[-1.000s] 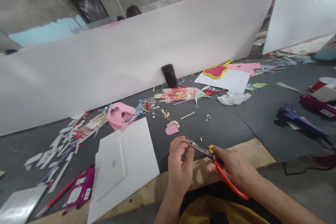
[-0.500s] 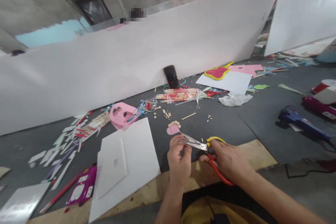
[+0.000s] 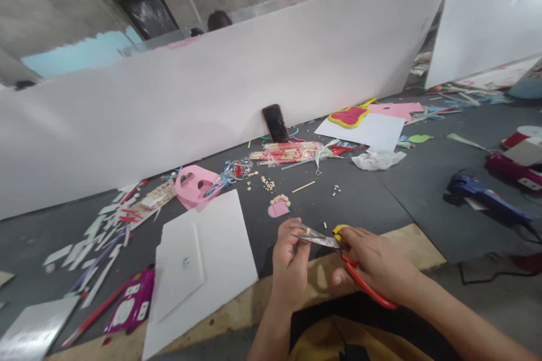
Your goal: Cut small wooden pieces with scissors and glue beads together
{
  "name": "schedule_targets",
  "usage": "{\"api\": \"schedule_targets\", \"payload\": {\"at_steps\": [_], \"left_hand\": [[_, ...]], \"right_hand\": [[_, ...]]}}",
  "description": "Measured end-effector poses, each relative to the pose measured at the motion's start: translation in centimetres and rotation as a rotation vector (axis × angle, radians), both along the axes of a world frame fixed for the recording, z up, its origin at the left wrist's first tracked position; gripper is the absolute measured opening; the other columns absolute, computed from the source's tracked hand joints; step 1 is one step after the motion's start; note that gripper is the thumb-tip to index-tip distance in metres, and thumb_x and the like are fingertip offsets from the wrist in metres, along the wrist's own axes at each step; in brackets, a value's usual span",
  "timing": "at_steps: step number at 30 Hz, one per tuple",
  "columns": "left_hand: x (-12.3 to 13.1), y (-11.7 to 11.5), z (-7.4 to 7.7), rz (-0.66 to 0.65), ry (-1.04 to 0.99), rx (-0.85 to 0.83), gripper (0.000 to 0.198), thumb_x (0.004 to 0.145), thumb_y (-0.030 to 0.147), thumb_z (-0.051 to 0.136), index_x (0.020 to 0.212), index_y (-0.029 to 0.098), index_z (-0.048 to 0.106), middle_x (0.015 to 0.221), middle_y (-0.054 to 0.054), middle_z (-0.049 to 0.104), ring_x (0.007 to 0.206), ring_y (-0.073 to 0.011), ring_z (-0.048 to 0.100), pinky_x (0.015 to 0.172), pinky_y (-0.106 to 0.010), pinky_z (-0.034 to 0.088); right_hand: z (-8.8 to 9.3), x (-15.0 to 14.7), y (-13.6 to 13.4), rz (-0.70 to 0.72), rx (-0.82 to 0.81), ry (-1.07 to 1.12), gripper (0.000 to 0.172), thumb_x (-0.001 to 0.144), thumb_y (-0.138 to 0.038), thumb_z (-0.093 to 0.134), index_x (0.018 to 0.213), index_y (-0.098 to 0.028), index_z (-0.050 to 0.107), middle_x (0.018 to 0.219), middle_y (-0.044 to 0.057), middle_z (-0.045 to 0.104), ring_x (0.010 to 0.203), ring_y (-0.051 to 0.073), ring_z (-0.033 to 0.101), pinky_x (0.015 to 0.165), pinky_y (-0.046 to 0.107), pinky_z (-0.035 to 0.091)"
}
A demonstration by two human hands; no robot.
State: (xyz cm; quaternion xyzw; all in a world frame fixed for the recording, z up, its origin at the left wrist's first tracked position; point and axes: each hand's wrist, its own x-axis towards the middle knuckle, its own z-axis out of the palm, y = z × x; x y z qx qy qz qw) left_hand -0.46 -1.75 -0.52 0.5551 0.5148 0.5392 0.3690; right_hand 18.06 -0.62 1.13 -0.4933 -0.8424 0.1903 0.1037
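Observation:
My right hand (image 3: 370,256) holds a pair of scissors (image 3: 324,241) with one yellow and one red handle, its blades slightly parted and pointing left. At the blade tips, the thumb and fingers of my left hand (image 3: 291,254) pinch a tiny pale piece (image 3: 307,232), partly hidden by the fingers. Just beyond my left hand lies a small pink rounded cutout (image 3: 278,208), with pale round bits (image 3: 280,199) crowded along its far edge. A short white bit (image 3: 325,225) rests on the dark table near the scissors, and a thin wooden stick (image 3: 304,186) lies farther back.
White sheets (image 3: 228,237) and a purple packet (image 3: 132,302) lie to the left, near scattered strips. A phone (image 3: 275,123) leans on the white partition (image 3: 190,101) behind bagged sticks (image 3: 292,152). A blue glue gun (image 3: 486,197) lies at right.
The scissors have shifted slightly right, and their red handle has swung down and right, away from the yellow one. My left hand has moved a little right, still pinching near the blade tips.

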Motion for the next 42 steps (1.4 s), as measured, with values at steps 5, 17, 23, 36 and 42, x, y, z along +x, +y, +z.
{"api": "schedule_targets", "payload": {"at_steps": [5, 17, 23, 36, 42], "left_hand": [[-0.2, -0.2, 0.5, -0.072, 0.045, -0.036, 0.027, 0.089, 0.028, 0.048, 0.068, 0.017, 0.062, 0.088, -0.009, 0.064, 0.113, -0.0243, 0.051, 0.095, -0.038, 0.041], [-0.3, -0.5, 0.9, -0.113, 0.028, -0.021, 0.029, 0.09, 0.032, 0.049, 0.069, 0.017, 0.062, 0.08, -0.008, 0.064, 0.115, -0.0253, 0.05, 0.095, -0.038, 0.04], [-0.5, -0.3, 0.9, -0.107, 0.08, -0.011, 0.028, 0.09, 0.03, 0.048, 0.07, 0.017, 0.062, 0.081, -0.008, 0.064, 0.114, -0.0252, 0.05, 0.096, -0.038, 0.04], [-0.3, -0.5, 0.0, 0.012, 0.277, 0.051, 0.014, 0.087, 0.027, 0.053, 0.082, 0.018, 0.063, 0.1, -0.01, 0.064, 0.109, -0.0242, 0.053, 0.096, -0.042, 0.041], [-0.2, -0.5, 0.0, 0.054, 0.385, 0.169, 0.015, 0.088, 0.019, 0.048, 0.082, 0.019, 0.062, 0.093, -0.007, 0.066, 0.109, -0.0235, 0.052, 0.097, -0.044, 0.04]], "right_hand": [[0.0, -0.3, -0.3, -0.006, -0.053, -0.005, 0.018, 0.082, -0.037, 0.052, 0.085, -0.02, 0.05, 0.08, 0.008, 0.064, 0.071, 0.022, 0.06, 0.062, 0.029, 0.042], [0.4, -0.5, -0.6, 0.009, -0.055, 0.024, 0.032, 0.079, -0.051, 0.055, 0.08, -0.02, 0.048, 0.079, 0.009, 0.064, 0.07, 0.022, 0.06, 0.06, 0.029, 0.041], [-0.5, -0.7, -0.5, -0.027, 0.024, -0.054, 0.029, 0.087, -0.049, 0.047, 0.083, -0.02, 0.051, 0.075, 0.008, 0.066, 0.068, 0.022, 0.063, 0.059, 0.029, 0.039], [-1.0, -0.4, -0.2, -0.057, -0.071, -0.013, 0.031, 0.089, -0.048, 0.042, 0.078, -0.021, 0.052, 0.07, 0.008, 0.068, 0.061, 0.022, 0.063, 0.053, 0.027, 0.035], [-1.0, -0.6, -0.4, -0.047, -0.029, -0.039, 0.028, 0.087, -0.047, 0.042, 0.079, -0.021, 0.048, 0.072, 0.008, 0.065, 0.062, 0.022, 0.059, 0.055, 0.029, 0.036]]}}
